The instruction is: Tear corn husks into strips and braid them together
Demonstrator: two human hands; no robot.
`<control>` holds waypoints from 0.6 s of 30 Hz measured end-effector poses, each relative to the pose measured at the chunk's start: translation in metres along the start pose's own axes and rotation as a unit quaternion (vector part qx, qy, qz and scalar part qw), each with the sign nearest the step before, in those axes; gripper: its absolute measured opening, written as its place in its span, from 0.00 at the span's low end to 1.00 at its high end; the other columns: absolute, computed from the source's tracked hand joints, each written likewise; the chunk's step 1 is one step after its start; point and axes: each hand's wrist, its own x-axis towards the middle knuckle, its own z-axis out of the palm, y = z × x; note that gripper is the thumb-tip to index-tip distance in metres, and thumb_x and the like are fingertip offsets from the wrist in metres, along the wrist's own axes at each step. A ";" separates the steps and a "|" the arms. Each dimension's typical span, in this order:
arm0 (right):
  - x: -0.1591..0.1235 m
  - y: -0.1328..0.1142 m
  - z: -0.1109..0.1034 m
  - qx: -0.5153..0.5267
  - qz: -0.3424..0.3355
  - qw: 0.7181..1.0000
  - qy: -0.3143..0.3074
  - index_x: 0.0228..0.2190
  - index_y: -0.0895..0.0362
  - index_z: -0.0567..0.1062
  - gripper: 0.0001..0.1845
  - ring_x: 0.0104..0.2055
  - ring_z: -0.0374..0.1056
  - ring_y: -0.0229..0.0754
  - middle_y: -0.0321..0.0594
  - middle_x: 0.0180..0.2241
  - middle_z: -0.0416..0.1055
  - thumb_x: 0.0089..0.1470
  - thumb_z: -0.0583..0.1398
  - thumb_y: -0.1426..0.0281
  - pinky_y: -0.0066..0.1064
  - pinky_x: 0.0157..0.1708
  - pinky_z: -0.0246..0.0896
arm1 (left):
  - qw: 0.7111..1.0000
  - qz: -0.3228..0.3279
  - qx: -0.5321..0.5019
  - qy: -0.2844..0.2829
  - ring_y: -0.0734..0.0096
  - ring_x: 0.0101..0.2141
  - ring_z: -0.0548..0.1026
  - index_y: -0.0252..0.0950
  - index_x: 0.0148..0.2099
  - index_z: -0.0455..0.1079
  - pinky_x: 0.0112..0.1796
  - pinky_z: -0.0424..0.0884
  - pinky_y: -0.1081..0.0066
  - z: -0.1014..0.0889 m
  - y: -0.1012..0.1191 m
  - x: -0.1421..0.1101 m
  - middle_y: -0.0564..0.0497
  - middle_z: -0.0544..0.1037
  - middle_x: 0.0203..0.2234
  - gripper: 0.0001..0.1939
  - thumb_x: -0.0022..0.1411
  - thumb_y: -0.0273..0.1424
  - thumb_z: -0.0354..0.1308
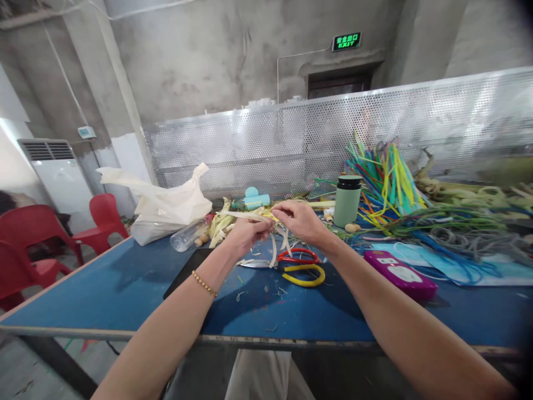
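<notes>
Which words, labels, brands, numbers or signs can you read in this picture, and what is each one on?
"安全出口 EXIT": on the green lit sign on the wall.
Too blurred to read: characters along the table's front edge.
Too small to read: any markings on the purple object.

Pale cream, narrow, flat strips of fibrous plant material [286,242] are held raised between a person's left hand [249,236] and right hand [303,221], one length stretching out sideways to the left, others dangling below the fingers in loose, slightly curving tails.
</notes>
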 end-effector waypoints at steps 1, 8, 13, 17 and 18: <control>0.000 0.000 -0.001 0.001 0.009 1.000 -0.005 0.32 0.60 0.79 0.13 0.29 0.65 0.37 0.41 0.29 0.75 0.55 0.56 0.66 0.29 0.31 0.57 | 1.000 -0.004 -0.017 0.010 0.81 0.20 0.65 0.27 0.30 0.72 0.22 0.57 0.75 -0.002 0.000 0.001 0.50 0.71 0.22 0.10 0.45 0.27 0.67; -0.002 0.003 -0.001 -0.017 0.035 0.999 -0.032 0.29 0.60 0.80 0.11 0.26 0.63 0.36 0.38 0.23 0.73 0.51 0.57 0.71 0.28 0.28 0.54 | 0.999 -0.018 -0.037 0.020 0.80 0.20 0.66 0.27 0.31 0.72 0.23 0.60 0.74 -0.002 0.001 0.002 0.50 0.72 0.22 0.10 0.45 0.27 0.67; -0.002 0.004 0.000 -0.028 0.027 0.999 -0.035 0.27 0.59 0.78 0.10 0.25 0.62 0.35 0.37 0.22 0.72 0.51 0.57 0.70 0.27 0.28 0.52 | 1.000 -0.017 -0.005 0.001 0.79 0.19 0.66 0.27 0.29 0.72 0.21 0.58 0.75 0.002 0.004 -0.001 0.50 0.71 0.21 0.12 0.46 0.31 0.68; -0.002 0.006 0.002 -0.055 0.029 0.997 -0.039 0.27 0.60 0.77 0.08 0.25 0.62 0.36 0.37 0.23 0.71 0.50 0.58 0.71 0.27 0.28 0.52 | 0.999 -0.016 0.044 0.010 0.81 0.18 0.64 0.28 0.27 0.71 0.20 0.55 0.75 -0.001 0.002 0.000 0.50 0.71 0.20 0.13 0.46 0.33 0.68; -0.002 0.006 0.002 -0.064 0.029 0.997 -0.040 0.27 0.60 0.77 0.08 0.26 0.62 0.36 0.37 0.23 0.72 0.50 0.58 0.71 0.28 0.28 0.52 | 0.998 -0.015 0.055 0.013 0.81 0.18 0.64 0.28 0.27 0.71 0.20 0.55 0.75 -0.002 0.000 0.001 0.50 0.71 0.20 0.13 0.46 0.33 0.68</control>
